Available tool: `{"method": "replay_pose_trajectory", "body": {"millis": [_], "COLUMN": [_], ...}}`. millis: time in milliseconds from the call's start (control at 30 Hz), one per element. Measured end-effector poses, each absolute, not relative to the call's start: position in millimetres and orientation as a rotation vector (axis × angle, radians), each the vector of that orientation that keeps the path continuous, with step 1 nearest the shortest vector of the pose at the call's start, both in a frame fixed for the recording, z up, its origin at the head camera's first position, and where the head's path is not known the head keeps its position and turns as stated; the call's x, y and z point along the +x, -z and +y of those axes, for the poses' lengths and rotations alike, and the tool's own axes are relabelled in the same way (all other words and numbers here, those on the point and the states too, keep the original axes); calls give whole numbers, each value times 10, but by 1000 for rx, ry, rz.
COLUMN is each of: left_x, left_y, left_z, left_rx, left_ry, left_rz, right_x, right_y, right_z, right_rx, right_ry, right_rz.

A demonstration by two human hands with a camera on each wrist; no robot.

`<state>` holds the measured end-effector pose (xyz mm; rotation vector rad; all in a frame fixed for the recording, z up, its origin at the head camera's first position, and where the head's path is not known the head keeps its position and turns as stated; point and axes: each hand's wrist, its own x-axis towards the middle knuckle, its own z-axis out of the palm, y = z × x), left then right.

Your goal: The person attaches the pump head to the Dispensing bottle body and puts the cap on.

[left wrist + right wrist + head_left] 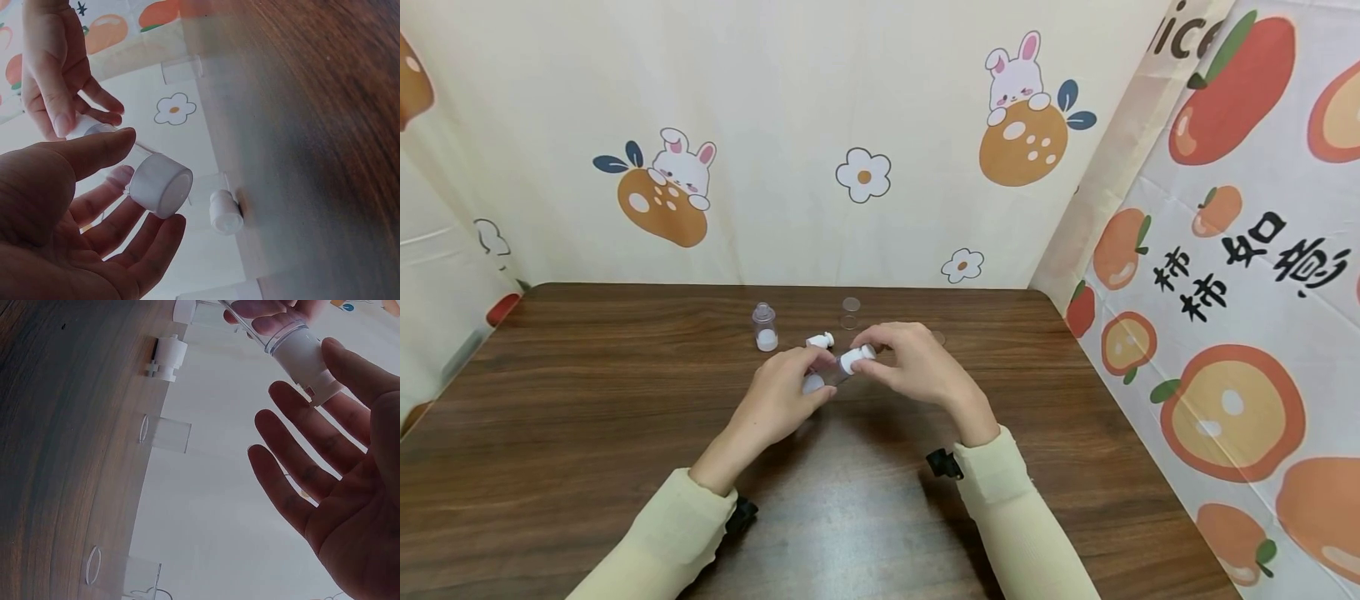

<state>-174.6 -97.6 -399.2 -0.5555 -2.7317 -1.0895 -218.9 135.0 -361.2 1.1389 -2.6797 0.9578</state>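
Observation:
My left hand (786, 385) holds a small clear bottle (842, 372) with a white base (161, 185), tilted above the table. At its other end sits a white pump head (301, 357), which my right hand (917, 360) pinches between thumb and index finger. The other right fingers (290, 447) are spread away from it in the right wrist view. Just beyond the left fingers, a second white pump head (820, 340) lies on its side on the table. A similar clear bottle (764, 327) with a white bottom stands upright to its left.
Toward the back of the brown wooden table (625, 375) stands a clear cap (850, 313). Another clear cap (131, 575) is farther right, mostly behind the right hand in the head view. A printed curtain (775, 167) hangs along the back edge.

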Motion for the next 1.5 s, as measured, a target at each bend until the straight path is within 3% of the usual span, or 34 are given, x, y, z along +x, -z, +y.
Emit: {"method": "replay_pose_trajectory", "body": {"millis": [767,1500], "left_x": [-1754,-1751], "left_y": [3995,3992], "left_z": [-990,-980], "left_rx": [-548,-542], "left_ry": [1091,1085], "left_rz": [-2731,-2748], "right_x": [-2230,-2202], "right_y": [3598,3597], "right_z": [1423,1388], "right_rx": [1304,1281], "right_ry": [-986,-884], "right_rz": [-2512,-2586]}}
